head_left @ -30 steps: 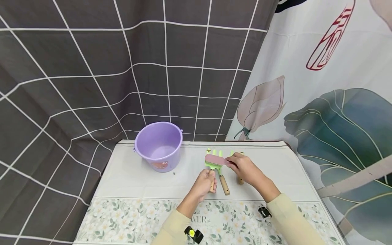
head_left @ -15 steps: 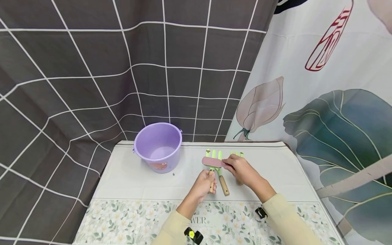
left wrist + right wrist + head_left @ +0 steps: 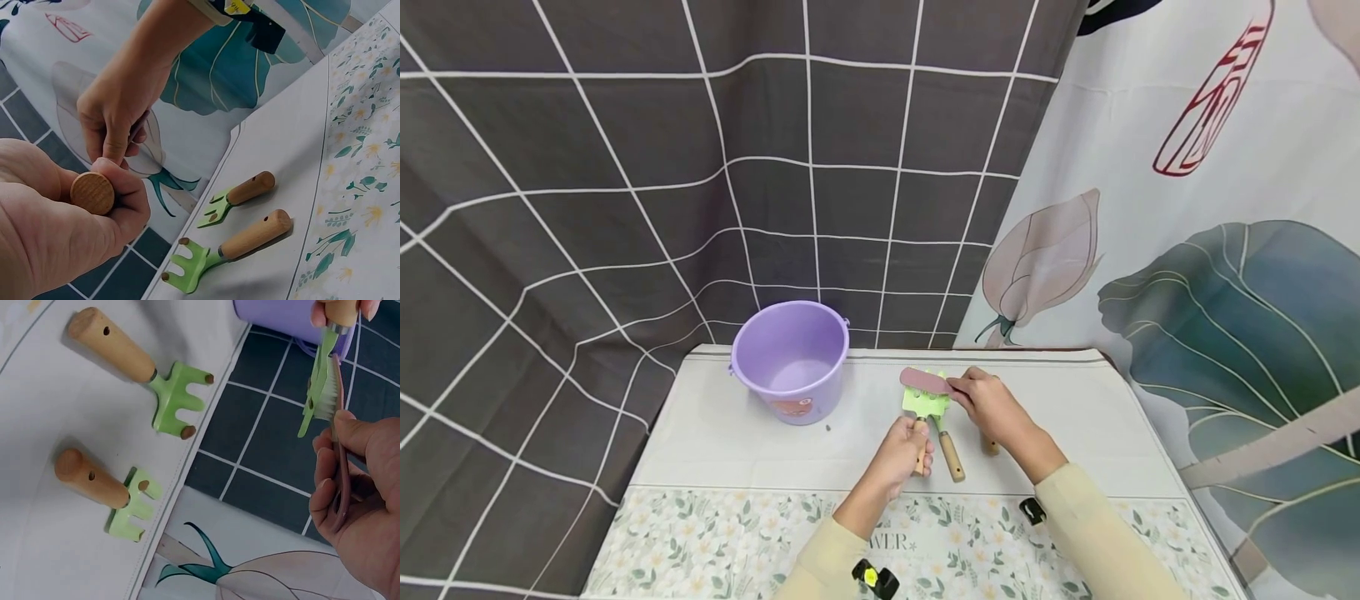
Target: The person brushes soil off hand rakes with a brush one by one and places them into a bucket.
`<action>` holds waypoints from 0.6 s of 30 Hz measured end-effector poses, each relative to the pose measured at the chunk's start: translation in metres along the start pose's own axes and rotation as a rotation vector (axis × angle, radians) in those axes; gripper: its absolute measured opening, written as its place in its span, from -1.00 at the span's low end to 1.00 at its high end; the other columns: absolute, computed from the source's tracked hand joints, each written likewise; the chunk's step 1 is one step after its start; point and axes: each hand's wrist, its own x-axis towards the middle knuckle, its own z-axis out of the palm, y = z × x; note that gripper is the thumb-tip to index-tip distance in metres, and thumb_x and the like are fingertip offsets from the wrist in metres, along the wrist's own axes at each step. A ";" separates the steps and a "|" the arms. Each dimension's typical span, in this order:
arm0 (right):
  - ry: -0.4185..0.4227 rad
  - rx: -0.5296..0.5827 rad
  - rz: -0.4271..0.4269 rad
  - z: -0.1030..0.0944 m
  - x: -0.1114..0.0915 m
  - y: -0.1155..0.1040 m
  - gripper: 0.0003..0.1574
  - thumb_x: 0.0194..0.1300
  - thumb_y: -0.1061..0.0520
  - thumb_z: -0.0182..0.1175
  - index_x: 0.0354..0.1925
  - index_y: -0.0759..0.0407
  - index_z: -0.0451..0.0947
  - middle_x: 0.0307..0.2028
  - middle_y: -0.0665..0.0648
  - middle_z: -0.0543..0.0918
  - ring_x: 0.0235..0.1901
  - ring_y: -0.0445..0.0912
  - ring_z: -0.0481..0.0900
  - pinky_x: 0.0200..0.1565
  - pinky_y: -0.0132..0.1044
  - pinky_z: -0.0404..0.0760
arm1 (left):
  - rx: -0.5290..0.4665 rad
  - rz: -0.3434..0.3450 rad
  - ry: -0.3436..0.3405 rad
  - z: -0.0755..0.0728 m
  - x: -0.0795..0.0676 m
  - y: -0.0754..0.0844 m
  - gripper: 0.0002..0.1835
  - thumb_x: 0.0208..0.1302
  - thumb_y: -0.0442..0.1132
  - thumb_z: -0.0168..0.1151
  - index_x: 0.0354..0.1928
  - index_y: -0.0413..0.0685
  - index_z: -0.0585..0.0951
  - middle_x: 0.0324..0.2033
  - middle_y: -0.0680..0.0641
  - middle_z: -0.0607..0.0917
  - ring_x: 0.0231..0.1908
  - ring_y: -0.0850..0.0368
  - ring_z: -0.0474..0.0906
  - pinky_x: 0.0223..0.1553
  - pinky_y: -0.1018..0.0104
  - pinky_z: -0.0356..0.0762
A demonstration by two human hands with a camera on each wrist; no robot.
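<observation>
In the head view my left hand (image 3: 898,454) grips the wooden handle of a green garden fork (image 3: 917,404), its head raised off the table. The round end of that handle (image 3: 92,193) pokes out of my fist in the left wrist view. My right hand (image 3: 1000,412) holds a pink brush (image 3: 923,381), lying across the fork's head. From the right wrist view, the brush's pale bristles (image 3: 328,397) touch one face of the green head. Two more hand forks with wooden handles lie on the table, a larger one (image 3: 178,397) and a smaller one (image 3: 128,503).
A purple bucket (image 3: 827,387) stands upright at the table's back left. The table (image 3: 715,442) has a white cover with a floral band along the front. Behind it hangs a dark checked curtain (image 3: 850,200), with a white leaf-printed cloth (image 3: 1127,150) at the right.
The brush has slid slightly left, then up across the fork's head to its far end. My right hand moved with it. My left hand has kept its grip in nearly the same place.
</observation>
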 end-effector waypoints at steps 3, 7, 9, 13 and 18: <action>-0.006 0.003 0.019 0.000 0.002 0.000 -0.73 0.38 0.22 0.35 0.00 0.33 0.74 -0.29 0.16 0.65 -0.38 -0.09 0.62 -0.35 -0.23 0.71 | 0.000 0.004 -0.001 0.000 -0.001 0.000 -0.80 0.66 -0.26 -0.16 0.12 -0.25 0.25 -0.34 -0.02 0.46 -0.47 0.23 0.38 -0.53 0.51 0.50; -0.026 0.006 0.055 0.000 0.005 0.000 -0.73 0.42 0.20 0.32 0.02 0.31 0.74 -0.28 0.15 0.65 -0.37 -0.11 0.60 -0.33 -0.23 0.70 | 0.006 0.012 0.002 0.001 -0.002 -0.001 -0.75 0.67 -0.26 -0.17 0.17 -0.31 0.24 -0.34 -0.02 0.46 -0.47 0.23 0.38 -0.54 0.52 0.49; -0.032 0.003 0.070 0.001 0.006 0.000 -0.72 0.43 0.19 0.31 0.02 0.30 0.73 -0.27 0.15 0.65 -0.36 -0.10 0.61 -0.32 -0.22 0.71 | 0.008 0.013 0.001 0.001 -0.002 -0.001 -0.72 0.67 -0.26 -0.17 0.19 -0.34 0.23 -0.33 -0.03 0.45 -0.46 0.23 0.38 -0.53 0.52 0.49; -0.034 -0.004 0.091 0.001 0.008 0.001 -0.71 0.42 0.19 0.32 0.03 0.31 0.73 -0.25 0.17 0.66 -0.34 -0.08 0.63 -0.32 -0.21 0.72 | 0.008 0.007 -0.005 0.001 -0.003 0.000 -0.74 0.67 -0.25 -0.17 0.17 -0.31 0.24 -0.30 -0.05 0.45 -0.45 0.23 0.38 -0.52 0.51 0.50; -0.023 0.000 0.101 0.000 0.009 0.003 -0.71 0.42 0.20 0.32 0.03 0.32 0.72 -0.27 0.19 0.65 -0.35 -0.05 0.64 -0.34 -0.19 0.71 | 0.012 -0.005 -0.007 0.001 -0.004 0.000 -0.74 0.67 -0.23 -0.17 0.17 -0.28 0.26 -0.30 -0.04 0.45 -0.44 0.23 0.39 -0.50 0.50 0.52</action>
